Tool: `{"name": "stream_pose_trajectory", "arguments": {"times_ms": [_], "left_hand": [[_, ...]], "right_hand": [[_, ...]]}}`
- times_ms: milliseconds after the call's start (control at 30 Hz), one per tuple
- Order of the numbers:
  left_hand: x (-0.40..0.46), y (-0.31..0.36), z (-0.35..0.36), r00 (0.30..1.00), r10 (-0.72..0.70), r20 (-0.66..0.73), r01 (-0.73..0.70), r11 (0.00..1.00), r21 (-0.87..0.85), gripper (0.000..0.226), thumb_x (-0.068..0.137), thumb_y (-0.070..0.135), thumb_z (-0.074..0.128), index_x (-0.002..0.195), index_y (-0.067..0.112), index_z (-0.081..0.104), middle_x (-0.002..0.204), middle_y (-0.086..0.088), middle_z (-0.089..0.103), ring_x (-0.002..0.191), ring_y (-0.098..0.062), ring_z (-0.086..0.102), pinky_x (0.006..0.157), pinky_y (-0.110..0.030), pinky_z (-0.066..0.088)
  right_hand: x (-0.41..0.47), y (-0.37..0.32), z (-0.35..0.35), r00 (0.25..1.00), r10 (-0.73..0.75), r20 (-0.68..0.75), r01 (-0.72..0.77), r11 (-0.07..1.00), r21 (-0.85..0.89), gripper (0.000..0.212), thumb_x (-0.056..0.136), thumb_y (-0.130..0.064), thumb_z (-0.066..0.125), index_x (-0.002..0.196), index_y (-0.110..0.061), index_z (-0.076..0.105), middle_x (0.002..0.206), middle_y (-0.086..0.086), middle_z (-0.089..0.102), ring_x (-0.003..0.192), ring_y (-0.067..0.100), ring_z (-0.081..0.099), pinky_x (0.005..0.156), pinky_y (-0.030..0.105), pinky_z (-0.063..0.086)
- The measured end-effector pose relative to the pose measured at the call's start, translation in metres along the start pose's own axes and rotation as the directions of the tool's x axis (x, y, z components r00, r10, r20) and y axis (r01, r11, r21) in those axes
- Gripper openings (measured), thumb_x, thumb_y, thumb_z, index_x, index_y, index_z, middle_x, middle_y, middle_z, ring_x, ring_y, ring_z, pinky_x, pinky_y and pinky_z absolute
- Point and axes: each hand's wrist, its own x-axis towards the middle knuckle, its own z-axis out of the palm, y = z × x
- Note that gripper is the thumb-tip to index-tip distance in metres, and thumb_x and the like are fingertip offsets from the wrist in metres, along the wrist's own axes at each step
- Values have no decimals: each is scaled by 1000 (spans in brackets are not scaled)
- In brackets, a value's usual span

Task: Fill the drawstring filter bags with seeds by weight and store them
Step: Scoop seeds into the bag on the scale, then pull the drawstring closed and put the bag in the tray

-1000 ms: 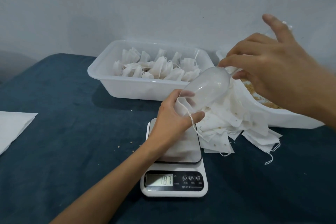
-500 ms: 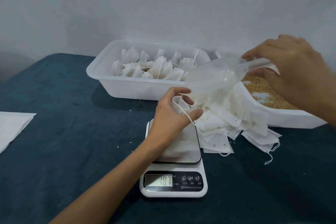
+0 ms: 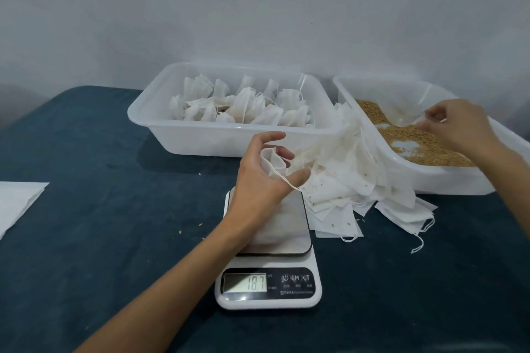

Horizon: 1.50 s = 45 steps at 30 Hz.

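Rightward, seeds (image 3: 413,137) in tub (image 3: 447,180).

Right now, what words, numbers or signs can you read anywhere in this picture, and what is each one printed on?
"187" on the lit display of the kitchen scale.
"M" and "T", beside a power sign, on the scale's black button panel.
Small captions under those buttons and a line of print below them: too small and blurred to read.
The bins, bags and paper show no readable text.

The left hand (image 3: 258,180) holds an open filter bag (image 3: 272,165) above the scale (image 3: 269,275), which reads 18.7.
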Motion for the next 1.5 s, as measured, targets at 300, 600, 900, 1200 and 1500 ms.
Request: {"name": "stream_pose_trajectory", "arguments": {"times_ms": [300, 600, 900, 1200, 1500], "left_hand": [[2, -13, -3, 997, 2, 79, -6, 999, 50, 60, 74, 16, 80, 124, 40, 56, 101, 11, 71, 106, -23, 66, 93, -41, 58], [2, -22, 1, 999, 19, 28, -22, 992, 127, 39, 112, 35, 41, 101, 17, 73, 91, 11, 79, 87, -6, 73, 56, -18, 55], [14, -2, -9, 996, 53, -68, -58, 996, -64, 47, 112, 40, 37, 72, 28, 59, 53, 7, 38, 43, -13, 37, 43, -31, 46], [121, 40, -21, 965, -9, -262, 27, 998, 65, 31, 102, 23, 40, 80, 16, 62, 72, 0, 59, 66, -17, 52, 64, -30, 42], [259, 26, -3, 948, 294, -123, -3, 394, 919, 30, 98, 0, 39, 109, 7, 66, 114, -24, 57, 110, -42, 53, 93, -48, 46]], "right_hand": [[14, 17, 31, 928, 251, 274, -167, 941, -296, 27, 84, -19, 80, 100, -1, 70, 91, 15, 70, 82, 33, 66, 79, 43, 58], [5, 10, 29, 935, 223, 277, -109, 921, -373, 23, 87, -19, 76, 95, -14, 55, 91, 2, 59, 84, 22, 54, 65, 31, 39], [-29, -25, 29, 948, -65, -310, 79, 996, 32, 13, 99, -23, 59, 101, -14, 68, 92, 1, 69, 77, 15, 55, 66, 31, 44], [-88, -77, 41, 817, -206, -538, 428, 843, 327, 8, 99, -19, 61, 100, -16, 68, 88, -12, 61, 83, 12, 58, 85, 45, 51], [-83, -57, 43, 844, -163, -512, 355, 884, 304, 7, 98, -16, 62, 99, -18, 69, 87, -8, 66, 82, 15, 59, 90, 40, 44]]}}
